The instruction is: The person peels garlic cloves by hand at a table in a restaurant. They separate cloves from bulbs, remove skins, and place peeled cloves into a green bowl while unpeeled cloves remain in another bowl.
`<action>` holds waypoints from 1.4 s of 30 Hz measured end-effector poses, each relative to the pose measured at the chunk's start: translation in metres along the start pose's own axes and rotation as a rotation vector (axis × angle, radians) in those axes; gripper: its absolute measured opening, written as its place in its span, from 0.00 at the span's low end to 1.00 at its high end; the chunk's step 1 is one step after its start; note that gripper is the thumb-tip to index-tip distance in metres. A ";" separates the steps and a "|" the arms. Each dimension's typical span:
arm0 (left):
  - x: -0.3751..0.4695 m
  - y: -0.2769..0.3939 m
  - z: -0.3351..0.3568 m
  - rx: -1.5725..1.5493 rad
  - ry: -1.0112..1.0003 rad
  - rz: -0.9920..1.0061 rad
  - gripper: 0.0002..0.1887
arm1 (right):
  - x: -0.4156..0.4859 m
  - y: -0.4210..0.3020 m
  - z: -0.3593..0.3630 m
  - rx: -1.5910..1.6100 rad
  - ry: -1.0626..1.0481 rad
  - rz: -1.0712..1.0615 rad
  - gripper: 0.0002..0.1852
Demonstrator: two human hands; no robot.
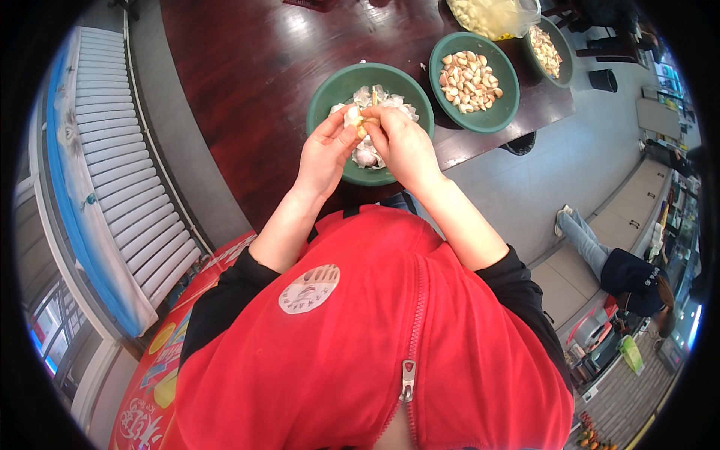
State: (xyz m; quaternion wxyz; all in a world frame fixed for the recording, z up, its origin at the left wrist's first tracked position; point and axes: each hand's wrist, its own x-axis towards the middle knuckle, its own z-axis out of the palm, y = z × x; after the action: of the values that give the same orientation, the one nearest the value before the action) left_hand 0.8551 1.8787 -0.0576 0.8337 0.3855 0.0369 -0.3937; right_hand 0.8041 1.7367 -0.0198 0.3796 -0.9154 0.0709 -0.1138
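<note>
Between the fingertips of my left hand [328,149] and my right hand [402,140] is a partly broken garlic bulb [359,120], which both hands hold. They are over a green plastic bowl [320,109] that contains papery garlic skins [396,102] and a whole garlic bulb [367,156] near its front. Just right of it, a second green bowl [509,109] holds many separated cloves [469,80] with pinkish skins. My palms hide part of the first bowl's contents.
A third bowl of cloves [544,52] stands at the right end of the dark wooden table [264,73], beside a plastic bag of pale cloves [484,16]. A white radiator [129,163] lines the left. Another person [624,275] stands by cabinets at right. A dark bin [603,80] is on the floor.
</note>
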 end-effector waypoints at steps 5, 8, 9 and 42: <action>0.006 0.005 -0.009 -0.316 -0.104 -0.103 0.22 | 0.001 0.000 -0.004 0.663 -0.002 0.425 0.09; 0.005 0.007 -0.010 -0.355 -0.184 -0.075 0.24 | 0.003 0.002 -0.015 0.964 -0.023 0.632 0.12; 0.004 0.008 -0.010 -0.306 -0.161 -0.062 0.23 | 0.003 0.002 -0.018 1.014 -0.063 0.619 0.12; -0.001 0.020 -0.001 0.485 -0.021 0.038 0.23 | 0.001 -0.013 -0.028 0.244 -0.203 0.183 0.15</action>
State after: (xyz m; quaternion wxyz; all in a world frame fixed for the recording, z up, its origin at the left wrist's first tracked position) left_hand 0.8680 1.8877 -0.0455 0.7243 0.5710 -0.0748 -0.3791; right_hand 0.7986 1.7269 0.0088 0.5018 -0.8591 0.1008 0.0064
